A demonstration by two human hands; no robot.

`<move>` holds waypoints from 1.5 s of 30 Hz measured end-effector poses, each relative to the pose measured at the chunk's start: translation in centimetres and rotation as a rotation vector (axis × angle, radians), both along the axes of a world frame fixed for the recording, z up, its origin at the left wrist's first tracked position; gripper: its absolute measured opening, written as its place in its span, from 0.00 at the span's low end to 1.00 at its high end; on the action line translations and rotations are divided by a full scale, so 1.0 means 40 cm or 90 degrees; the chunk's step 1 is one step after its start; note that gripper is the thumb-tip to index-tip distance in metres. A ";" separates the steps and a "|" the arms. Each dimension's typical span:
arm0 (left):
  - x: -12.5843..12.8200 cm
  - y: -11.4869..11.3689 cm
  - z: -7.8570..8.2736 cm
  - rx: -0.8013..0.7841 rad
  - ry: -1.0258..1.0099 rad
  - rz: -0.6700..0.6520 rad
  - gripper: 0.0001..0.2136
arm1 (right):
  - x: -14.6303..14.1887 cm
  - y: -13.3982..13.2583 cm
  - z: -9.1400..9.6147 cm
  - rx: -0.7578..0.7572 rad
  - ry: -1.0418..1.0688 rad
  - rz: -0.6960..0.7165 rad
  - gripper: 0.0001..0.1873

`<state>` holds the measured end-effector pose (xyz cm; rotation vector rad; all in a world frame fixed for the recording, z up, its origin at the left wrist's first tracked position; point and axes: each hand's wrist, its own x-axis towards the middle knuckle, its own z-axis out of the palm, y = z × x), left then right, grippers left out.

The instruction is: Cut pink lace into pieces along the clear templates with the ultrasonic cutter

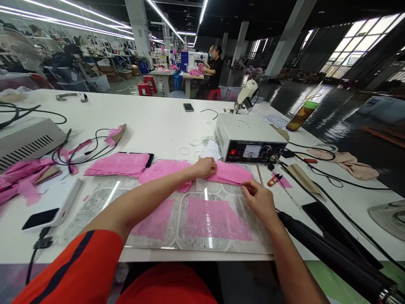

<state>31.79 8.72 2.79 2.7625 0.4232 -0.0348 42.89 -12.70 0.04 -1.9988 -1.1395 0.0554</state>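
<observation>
A stack of pink fabric pieces (232,170) lies just in front of the grey control box. My left hand (205,167) is at the stack's left end, fingers curled closed on the cloth. At the right corner my right hand (260,198) pinches the fabric edge between thumb and fingertips. Two more pink stacks, one in the middle (164,172) and one on the left (118,164), lie beside it. Below my hands is a clear plastic template (179,223) with rounded outlines, and flat pink pieces (215,219) show in it.
The control box (253,137) has a meter and a red switch. A black cylindrical tool (329,249) with a cable lies at right, near orange thread snips (274,180). A white power bank (60,202) is at left, a phone (188,107) farther back. A co-worker (215,69) sits sewing beyond.
</observation>
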 end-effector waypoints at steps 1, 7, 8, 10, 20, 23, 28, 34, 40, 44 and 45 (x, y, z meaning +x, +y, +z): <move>0.001 0.006 0.000 -0.012 -0.001 -0.001 0.15 | 0.003 0.003 -0.001 -0.002 -0.016 0.004 0.11; 0.013 0.042 0.012 -0.072 -0.013 -0.031 0.16 | -0.007 0.050 0.001 -0.009 -0.130 -0.027 0.11; 0.015 0.046 0.015 -0.078 -0.014 -0.037 0.16 | -0.012 0.062 0.001 -0.023 -0.181 -0.035 0.12; 0.018 0.050 0.022 -0.085 -0.013 -0.046 0.15 | -0.021 0.088 -0.001 -0.054 -0.266 -0.046 0.13; 0.002 0.040 0.083 -0.082 -0.028 -0.052 0.08 | -0.011 0.129 -0.019 -0.082 -0.350 -0.073 0.06; -0.037 0.027 0.101 -0.095 -0.042 -0.059 0.06 | -0.028 0.089 -0.009 -0.079 -0.354 -0.058 0.06; -0.167 -0.046 0.095 -0.165 -0.018 -0.098 0.06 | -0.103 -0.038 -0.005 -0.018 -0.410 0.081 0.07; -0.295 -0.142 0.076 -0.233 0.031 -0.140 0.07 | -0.177 -0.156 -0.019 0.038 -0.409 0.198 0.09; -0.322 -0.164 0.051 -0.260 -0.002 -0.160 0.07 | -0.172 -0.181 -0.031 0.043 -0.360 0.197 0.07; -0.323 -0.166 0.050 -0.265 -0.012 -0.162 0.07 | -0.133 -0.183 -0.038 0.003 -0.310 0.140 0.08; -0.323 -0.166 0.050 -0.268 -0.013 -0.161 0.07 | -0.122 -0.182 -0.041 -0.005 -0.297 0.110 0.08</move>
